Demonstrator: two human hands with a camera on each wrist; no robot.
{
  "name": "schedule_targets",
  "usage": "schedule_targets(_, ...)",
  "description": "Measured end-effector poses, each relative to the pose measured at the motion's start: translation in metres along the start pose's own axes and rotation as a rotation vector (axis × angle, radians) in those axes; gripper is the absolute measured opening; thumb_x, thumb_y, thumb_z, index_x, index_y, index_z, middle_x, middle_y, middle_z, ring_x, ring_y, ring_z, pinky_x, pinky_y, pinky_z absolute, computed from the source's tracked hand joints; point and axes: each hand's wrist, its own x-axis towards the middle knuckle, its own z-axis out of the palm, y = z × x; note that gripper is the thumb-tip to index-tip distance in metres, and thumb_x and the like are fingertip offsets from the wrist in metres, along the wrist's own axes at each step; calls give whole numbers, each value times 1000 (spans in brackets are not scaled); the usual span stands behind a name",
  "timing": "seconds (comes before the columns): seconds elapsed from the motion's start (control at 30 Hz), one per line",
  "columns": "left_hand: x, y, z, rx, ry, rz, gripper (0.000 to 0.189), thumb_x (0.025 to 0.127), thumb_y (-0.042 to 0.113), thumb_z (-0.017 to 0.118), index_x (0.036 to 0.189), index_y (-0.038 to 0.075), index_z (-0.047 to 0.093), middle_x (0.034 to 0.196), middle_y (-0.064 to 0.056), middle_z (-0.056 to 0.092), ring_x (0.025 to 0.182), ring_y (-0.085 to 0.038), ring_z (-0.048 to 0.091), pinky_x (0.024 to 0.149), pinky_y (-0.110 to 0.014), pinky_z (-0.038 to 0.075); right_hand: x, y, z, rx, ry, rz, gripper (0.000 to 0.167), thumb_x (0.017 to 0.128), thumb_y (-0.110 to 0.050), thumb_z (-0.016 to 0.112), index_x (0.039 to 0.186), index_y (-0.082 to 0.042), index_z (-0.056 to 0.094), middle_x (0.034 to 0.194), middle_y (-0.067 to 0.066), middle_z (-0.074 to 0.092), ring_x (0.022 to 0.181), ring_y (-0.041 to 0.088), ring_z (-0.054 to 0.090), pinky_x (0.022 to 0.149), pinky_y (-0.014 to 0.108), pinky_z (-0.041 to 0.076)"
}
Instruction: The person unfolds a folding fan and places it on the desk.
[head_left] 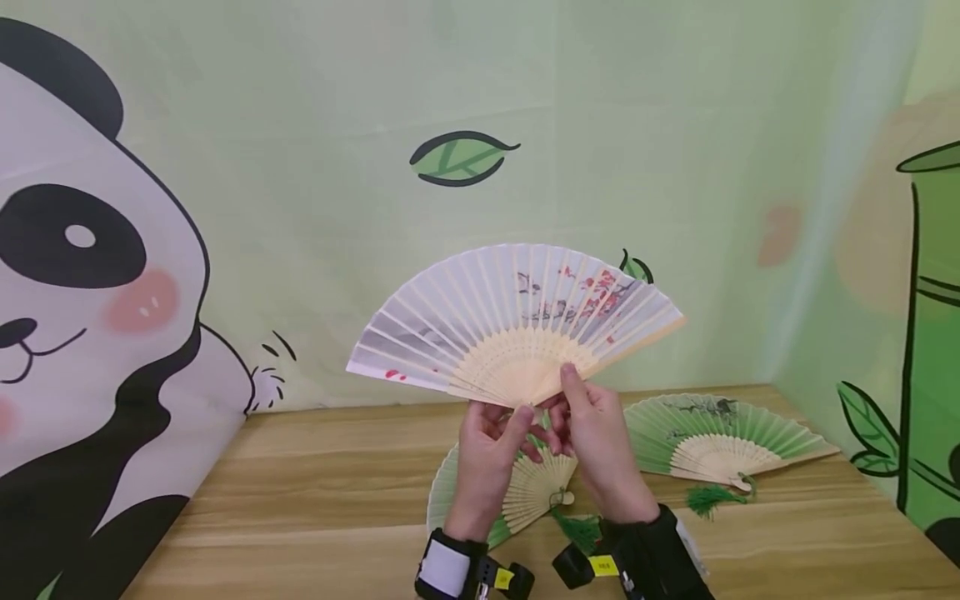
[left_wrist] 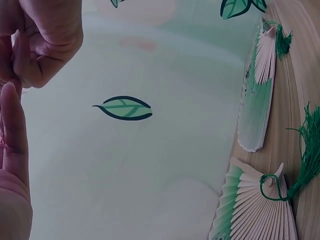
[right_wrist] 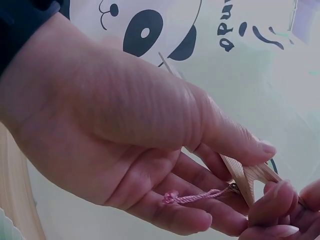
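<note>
A pale lavender folding fan (head_left: 480, 292) with red blossoms is spread wide, held up above the table in both hands. My left hand (head_left: 486, 462) pinches its pivot end from below, thumb in front. On the right, my right hand (head_left: 606, 446) grips the outer wooden rib, with its thumb laid along the slats. A short pink cord (right_wrist: 200, 196) hangs from the pivot across the right fingers, close to the left fingertips (right_wrist: 272, 202) in the right wrist view. In the left wrist view, the fan is mostly out of frame beyond the hands.
Two open green fans lie on the wooden table (head_left: 322, 492). One green fan (head_left: 540, 492) is partly behind my hands; the other green fan (head_left: 720, 437) lies farther right with a green tassel (head_left: 712, 498). Behind stands a pale green backdrop (head_left: 300, 125) with a printed panda.
</note>
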Motion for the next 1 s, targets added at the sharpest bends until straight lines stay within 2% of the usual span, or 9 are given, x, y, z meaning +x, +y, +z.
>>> schedule_targets(0.43, 0, -1, -1, 30, 24, -4, 35, 106, 16, 62, 139, 7, 54, 112, -8, 72, 74, -16, 72, 59, -25, 55, -2, 2, 5, 37, 30, -8, 49, 114, -30, 42, 76, -3, 55, 62, 3, 45, 45, 15, 43, 47, 23, 33)
schedule_targets(0.73, 1, 1, -2, 25, 44, 15, 31, 106, 15, 61, 133, 1, 58, 101, -2, 73, 71, -13, 72, 58, -26, 54, -3, 4, 8, 43, 35, -11, 48, 114, -25, 42, 76, 1, 56, 62, 4, 47, 44, 15, 44, 47, 25, 33)
schedule_targets(1.0, 3, 2, -3, 28, 45, 14, 30, 106, 14, 60, 132, -2, 61, 98, 2, 76, 69, -11, 71, 58, -25, 54, -3, 2, 9, 54, 29, -7, 45, 111, -18, 47, 75, 3, 62, 54, 1, 42, 42, 15, 45, 46, 25, 34)
